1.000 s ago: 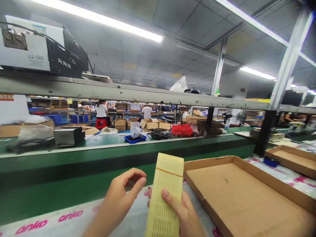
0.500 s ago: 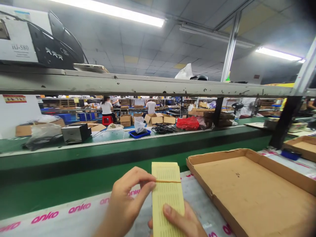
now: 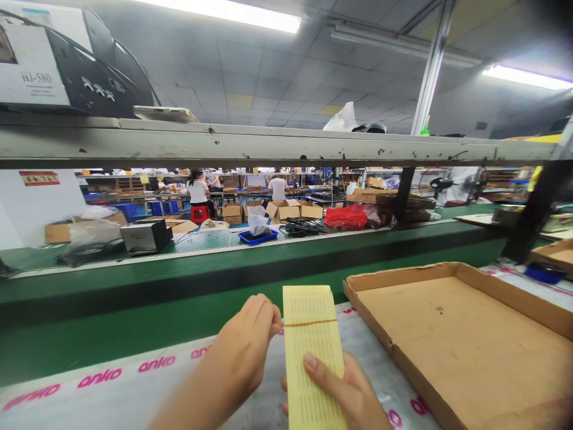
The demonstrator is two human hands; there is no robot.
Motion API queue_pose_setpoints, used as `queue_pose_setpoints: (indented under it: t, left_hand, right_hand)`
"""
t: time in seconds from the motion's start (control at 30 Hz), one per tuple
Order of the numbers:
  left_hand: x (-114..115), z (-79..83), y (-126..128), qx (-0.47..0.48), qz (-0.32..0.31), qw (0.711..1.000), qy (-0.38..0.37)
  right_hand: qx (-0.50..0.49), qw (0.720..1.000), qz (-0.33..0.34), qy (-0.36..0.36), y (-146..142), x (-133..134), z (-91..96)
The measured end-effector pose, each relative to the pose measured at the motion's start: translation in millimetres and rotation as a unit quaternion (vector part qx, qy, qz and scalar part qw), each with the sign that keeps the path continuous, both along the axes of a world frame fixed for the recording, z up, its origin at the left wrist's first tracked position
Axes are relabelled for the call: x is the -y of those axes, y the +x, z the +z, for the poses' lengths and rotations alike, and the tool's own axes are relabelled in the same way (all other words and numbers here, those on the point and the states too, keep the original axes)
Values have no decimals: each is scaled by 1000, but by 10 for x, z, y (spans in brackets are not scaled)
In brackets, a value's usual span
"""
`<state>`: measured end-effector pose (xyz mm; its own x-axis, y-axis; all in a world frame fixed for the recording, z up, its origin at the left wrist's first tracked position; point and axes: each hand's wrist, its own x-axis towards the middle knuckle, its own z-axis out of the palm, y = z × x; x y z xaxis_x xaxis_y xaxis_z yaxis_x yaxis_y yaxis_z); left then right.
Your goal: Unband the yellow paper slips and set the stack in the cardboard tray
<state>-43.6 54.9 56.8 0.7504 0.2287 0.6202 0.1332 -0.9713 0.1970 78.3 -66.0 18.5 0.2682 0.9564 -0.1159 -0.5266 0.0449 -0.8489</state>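
A stack of narrow yellow printed paper slips (image 3: 313, 382) stands upright in my right hand (image 3: 347, 388), thumb across its front and fingers behind it. A tan rubber band (image 3: 311, 323) runs across the upper part of the stack. My left hand (image 3: 250, 334) is at the stack's left edge, its fingers closed on the band and drawing it out slightly to the left. The left fingertips are partly hidden behind the hand.
An open cardboard tray (image 3: 447, 334) lies on the right. White sheeting with pink lettering (image 3: 156, 364) covers the bench. Beyond the green conveyor belt (image 3: 201, 292) sit a blue tray (image 3: 258, 237) and a red bag (image 3: 345, 217). A shelf beam (image 3: 268, 142) crosses above.
My left hand has turned over, knuckles now up, with its fingers still at the band by the left edge. The right hand keeps its hold on the slips. The view has shifted slightly.
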Motion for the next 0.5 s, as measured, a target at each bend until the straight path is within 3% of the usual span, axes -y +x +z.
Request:
queue_pose_setpoints:
  t: [0.2, 0.37, 0.5]
  left_hand:
    - [161, 57, -8, -92, -70, 987, -110]
    - [216, 58, -16, -82, -114, 979, -144]
    - [138, 107, -58, 14, 14, 963, -267]
  right_hand:
    - [-29, 998, -22, 41, 92, -14, 25]
    - [7, 999, -11, 29, 184, 8, 63]
    - [29, 998, 43, 48, 207, 40, 21]
